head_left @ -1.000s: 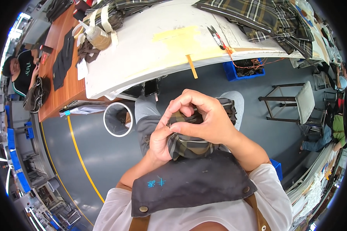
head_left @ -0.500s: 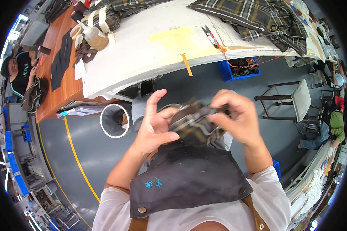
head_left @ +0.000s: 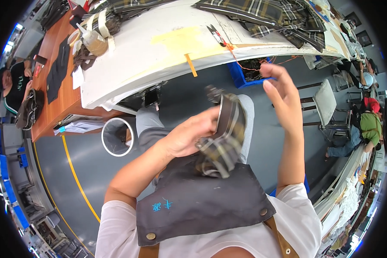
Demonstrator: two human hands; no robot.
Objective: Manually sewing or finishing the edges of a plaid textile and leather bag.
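Close to the middle of the dial, a little toward four o'clock, the plaid cloth (head_left: 232, 135) hangs bunched over my lap, and the fingers of my left hand (head_left: 188, 138) are clamped on its dark band. At two o'clock my right hand (head_left: 287, 96) is raised well apart from it, forefinger and thumb parted, nothing visible between them. As I judge it, this piece is picked up and in hand, but it is neither spread flat nor set down. It is blurred, so I cannot tell whether any seam or edge on it is finished. At one o'clock, on the white surface (head_left: 125, 41), a pile of plaid cloth (head_left: 262, 13) lies out of my hands. Red-handled scissors (head_left: 216, 35) rest near the edge toward half past twelve, untouched. Below that edge, between one and two o'clock, a blue box (head_left: 238, 76) holds dark scraps; whether they count as finished work, I cannot say.
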